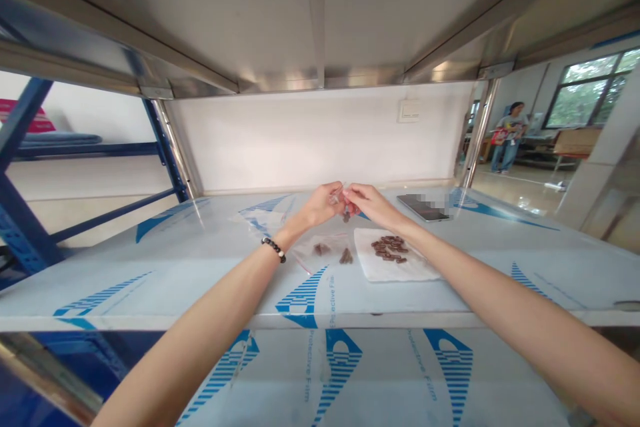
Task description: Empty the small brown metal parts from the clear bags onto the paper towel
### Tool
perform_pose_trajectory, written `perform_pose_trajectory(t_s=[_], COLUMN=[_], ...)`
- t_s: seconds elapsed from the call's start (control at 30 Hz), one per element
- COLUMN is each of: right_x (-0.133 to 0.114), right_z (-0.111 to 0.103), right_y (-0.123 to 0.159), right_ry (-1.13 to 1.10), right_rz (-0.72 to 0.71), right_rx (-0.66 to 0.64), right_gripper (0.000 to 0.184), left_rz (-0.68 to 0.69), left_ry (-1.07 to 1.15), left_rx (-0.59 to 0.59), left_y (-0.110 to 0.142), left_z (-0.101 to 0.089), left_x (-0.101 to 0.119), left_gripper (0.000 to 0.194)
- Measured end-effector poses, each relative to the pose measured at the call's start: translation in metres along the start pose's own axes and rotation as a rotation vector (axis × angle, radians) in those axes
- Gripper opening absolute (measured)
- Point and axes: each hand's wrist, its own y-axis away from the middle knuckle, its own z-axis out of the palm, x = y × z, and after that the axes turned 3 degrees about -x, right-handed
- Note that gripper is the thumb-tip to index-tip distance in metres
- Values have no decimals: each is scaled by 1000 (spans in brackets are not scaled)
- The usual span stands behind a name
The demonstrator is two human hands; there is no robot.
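Note:
My left hand (325,203) and my right hand (369,203) meet above the far middle of the shelf, fingers pinched together. Between them they hold a small clear plastic bag (347,217) with something brown in its bottom; the fingers partly hide it. Below them lies a flat clear zip bag (305,255) with a little brown pile (321,249) on or in it. Just right of that is another brown pile (346,256). Under my right forearm, a white paper sheet (373,270) carries several small brown rod-like pieces (389,249).
More clear plastic bags (260,219) lie left of my hands. A dark phone or tablet (423,207) rests at the back right. Low overhead, a metal shelf (275,20) spans the workspace; steel posts (483,133) stand at its corners. A person (510,137) stands far right.

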Motion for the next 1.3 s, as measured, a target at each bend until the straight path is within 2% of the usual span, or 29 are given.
perform_pose_trajectory(t_s=[0.1, 0.2, 0.33, 0.47, 0.63, 0.77, 0.87, 1.13, 1.3], right_x=[2, 3, 4, 4, 3, 3, 2, -13, -21], right_z=[1, -1, -3, -3, 0, 0, -2, -6, -8], right_y=[0, 1, 2, 1, -1, -4, -6, -1, 3], right_ry=[-25, -58, -64, -4, 122, 240, 274, 247, 148], right_rz=[17, 25, 30, -1, -93, -175, -202, -148, -120], right_rx=[-32, -39, 9, 50, 75, 177, 207, 93, 60], right_gripper=[42, 36, 30, 30, 23, 13, 10, 20, 26], left_rz=[53, -19, -119, -100, -135, -129, -107, -117, -99], left_ry=[-28, -10, -63, -37, 169, 245, 205, 204, 205], left_rx=[-30, -41, 70, 78, 143, 198, 175, 95, 108], left_y=[10, 17, 23, 19, 10, 6, 5, 9, 9], left_z=[1, -1, -4, -4, -1, 2, 0, -2, -4], left_x=[2, 10, 15, 3, -17, -21, -19, -14, -12], left_gripper=[14, 24, 35, 34, 35, 40, 37, 45, 44])
